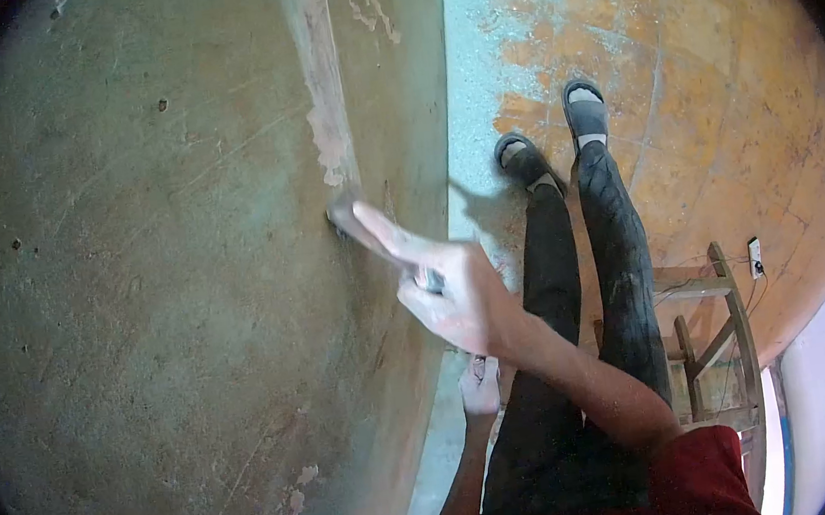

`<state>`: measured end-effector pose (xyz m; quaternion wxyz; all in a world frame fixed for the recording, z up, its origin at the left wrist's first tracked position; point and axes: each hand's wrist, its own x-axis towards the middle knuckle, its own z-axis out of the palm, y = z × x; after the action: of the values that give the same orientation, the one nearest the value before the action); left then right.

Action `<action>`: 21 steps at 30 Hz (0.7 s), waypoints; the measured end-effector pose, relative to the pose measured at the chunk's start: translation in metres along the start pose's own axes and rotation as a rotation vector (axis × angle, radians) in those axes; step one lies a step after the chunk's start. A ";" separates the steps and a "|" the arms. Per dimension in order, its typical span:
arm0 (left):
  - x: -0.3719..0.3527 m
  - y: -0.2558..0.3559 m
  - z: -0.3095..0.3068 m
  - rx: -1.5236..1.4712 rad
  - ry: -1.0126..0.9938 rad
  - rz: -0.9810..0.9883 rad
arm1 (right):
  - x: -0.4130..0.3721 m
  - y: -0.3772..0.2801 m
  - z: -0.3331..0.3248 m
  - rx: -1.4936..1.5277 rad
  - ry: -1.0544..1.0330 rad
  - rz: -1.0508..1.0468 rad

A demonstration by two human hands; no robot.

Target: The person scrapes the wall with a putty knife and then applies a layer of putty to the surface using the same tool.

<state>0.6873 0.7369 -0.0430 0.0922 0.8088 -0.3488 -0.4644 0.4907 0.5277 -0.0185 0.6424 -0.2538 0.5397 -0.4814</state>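
My right hand (461,293), dusted pale, is closed around a scraper (359,228) with the index finger stretched along it. The blade's tip is at the green-grey wall (189,331), just below a pale scraped strip (321,76) that runs upward in the view. Motion slightly blurs the hand and blade. Lower down, my left hand (482,388) is held near my thigh, also whitened with dust. Its fingers are curled in around something dark that I cannot make out.
Paint flakes and dust cover the orange tiled floor (712,45) along the wall's foot. My feet wear dark slippers (585,114). To the right stand a wooden frame with rungs (736,324) and a white power strip (755,257) with cables.
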 end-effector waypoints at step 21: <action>0.017 -0.008 -0.021 0.188 -0.299 0.069 | -0.001 0.000 -0.009 0.066 -0.096 0.066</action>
<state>0.7143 0.7281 -0.0472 -0.0205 0.7233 -0.4282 -0.5413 0.4820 0.5302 -0.0209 0.6912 -0.2372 0.5000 -0.4647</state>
